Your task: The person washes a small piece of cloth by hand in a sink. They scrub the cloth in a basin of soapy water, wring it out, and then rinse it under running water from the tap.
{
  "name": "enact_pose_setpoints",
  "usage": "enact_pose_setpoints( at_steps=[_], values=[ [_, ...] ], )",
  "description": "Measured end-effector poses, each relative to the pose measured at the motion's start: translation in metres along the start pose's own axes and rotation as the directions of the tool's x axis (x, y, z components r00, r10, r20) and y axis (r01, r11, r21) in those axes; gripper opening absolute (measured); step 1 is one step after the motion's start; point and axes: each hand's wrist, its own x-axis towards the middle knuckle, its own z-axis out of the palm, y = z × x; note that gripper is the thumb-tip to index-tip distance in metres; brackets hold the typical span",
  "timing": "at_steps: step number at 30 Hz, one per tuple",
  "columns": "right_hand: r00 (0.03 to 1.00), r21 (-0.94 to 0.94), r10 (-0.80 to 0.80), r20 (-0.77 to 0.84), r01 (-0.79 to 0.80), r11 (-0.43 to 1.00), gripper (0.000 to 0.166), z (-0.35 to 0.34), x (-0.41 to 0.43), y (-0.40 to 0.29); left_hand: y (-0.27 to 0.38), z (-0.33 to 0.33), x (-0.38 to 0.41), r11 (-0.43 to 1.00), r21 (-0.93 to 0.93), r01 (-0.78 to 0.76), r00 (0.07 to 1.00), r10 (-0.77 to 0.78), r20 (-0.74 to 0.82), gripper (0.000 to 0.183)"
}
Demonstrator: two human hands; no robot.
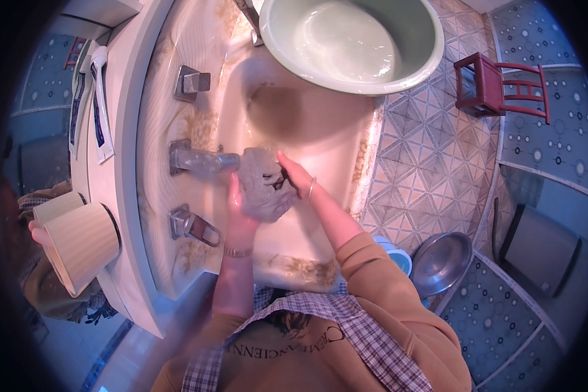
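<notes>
A wet grey cloth (264, 198) is bunched between both hands, just beside the end of the chrome spout (203, 160). It has dark gaps or folds near its middle. My left hand (242, 218) cups it from the left and below, its thumb pointing up beside the spout. On the cloth's right edge is my right hand (296, 176), thumb raised and fingers mostly hidden behind the fabric. Both hands are over the marble-patterned sink (333, 215). A bangle circles the right wrist and a metal band the left.
A large pale green basin (416, 44) holding water stands across the sink's far end. Two tap handles (196, 82) flank the spout. A ledge bears a wrapped toothbrush (102, 108) and a cream cup (83, 245) before a mirror. A metal bowl (443, 264) and red chair (487, 85) stand right.
</notes>
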Motion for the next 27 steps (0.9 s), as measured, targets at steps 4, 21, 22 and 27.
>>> enact_pose_setpoints(
  at_steps=[4,21,22,27],
  values=[
    [0.942,-0.222,-0.199,-0.270,0.140,0.965,0.047,-0.014,0.012,-0.021,0.009,-0.012,-0.005,0.953,0.302,-0.014,0.975,0.080,-0.207,0.050],
    [0.777,-0.349,-0.589,-0.220,0.501,0.792,0.008,0.066,-0.026,-0.066,-0.008,-0.064,0.044,0.979,0.160,0.128,0.960,-0.082,-0.267,0.037],
    [0.733,-0.432,-0.617,-0.287,0.475,0.766,0.009,0.047,-0.003,-0.063,-0.018,-0.058,0.048,0.964,0.223,0.143,0.944,-0.066,-0.323,0.037],
    [0.673,-0.557,-0.711,-0.204,0.517,0.650,0.008,0.082,-0.055,-0.065,-0.008,-0.071,0.049,0.987,0.112,0.111,0.951,-0.073,-0.301,0.037]
  ],
)
